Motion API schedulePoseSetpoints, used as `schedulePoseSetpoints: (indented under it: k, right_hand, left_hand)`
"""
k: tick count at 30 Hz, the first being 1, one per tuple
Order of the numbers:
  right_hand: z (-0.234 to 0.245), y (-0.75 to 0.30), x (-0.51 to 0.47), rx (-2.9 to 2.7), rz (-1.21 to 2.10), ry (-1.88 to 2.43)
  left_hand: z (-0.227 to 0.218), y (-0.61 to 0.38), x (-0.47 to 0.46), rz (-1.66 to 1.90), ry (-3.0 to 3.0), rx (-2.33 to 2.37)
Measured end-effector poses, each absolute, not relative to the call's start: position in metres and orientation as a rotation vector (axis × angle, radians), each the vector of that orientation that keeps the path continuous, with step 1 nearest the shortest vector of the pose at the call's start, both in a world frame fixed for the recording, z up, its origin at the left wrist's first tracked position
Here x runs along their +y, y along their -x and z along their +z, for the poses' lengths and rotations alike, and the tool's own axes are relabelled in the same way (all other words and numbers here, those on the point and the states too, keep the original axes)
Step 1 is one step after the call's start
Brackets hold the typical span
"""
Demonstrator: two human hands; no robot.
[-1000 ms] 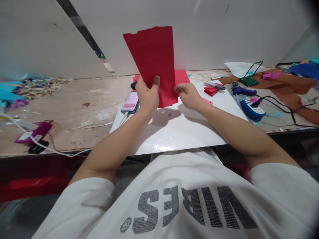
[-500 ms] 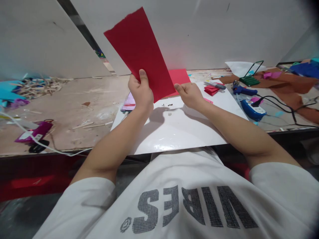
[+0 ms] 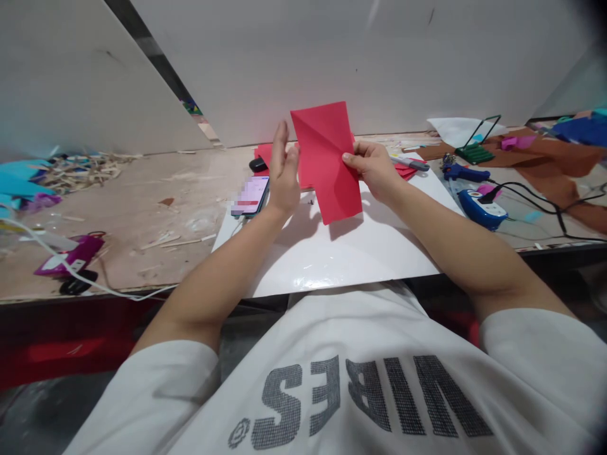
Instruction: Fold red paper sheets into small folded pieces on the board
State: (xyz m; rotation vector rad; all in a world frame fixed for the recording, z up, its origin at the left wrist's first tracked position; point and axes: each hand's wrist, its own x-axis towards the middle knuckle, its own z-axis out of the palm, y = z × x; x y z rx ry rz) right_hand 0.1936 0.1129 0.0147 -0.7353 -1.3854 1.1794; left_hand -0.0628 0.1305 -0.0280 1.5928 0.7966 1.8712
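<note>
Seen from the head camera, the red paper [image 3: 326, 158] stands upright above the white board [image 3: 341, 253]; the right hand [image 3: 375, 169] pinches its right edge between thumb and fingers; the left hand [image 3: 283, 174] is spread flat beside the left edge, gripping nothing; the sheet looks light, thin and floppy, creased diagonally, so the edges seem the best place to hold it; a phone [image 3: 251, 196] lies to the left.

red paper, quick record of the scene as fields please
held: red paper, creased, upright over the white board
grip: right hand pinches its right edge
other: left hand open and flat, beside its left edge
nearby: phone left of the board, blue corded tool to the right
</note>
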Motion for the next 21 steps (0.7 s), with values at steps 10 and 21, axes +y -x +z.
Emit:
schedulePoseSetpoints:
  k: [10, 21]
  right_hand:
    - [0.007, -0.173, 0.103, -1.471, 1.132, 0.710]
    - [0.019, -0.176, 0.079, -1.519, 0.982, 0.787]
  left_hand:
    - [-0.026, 0.041, 0.113, 1.671, -1.616, 0.712]
    - [-0.022, 0.038, 0.111, 1.741, -1.788, 0.709]
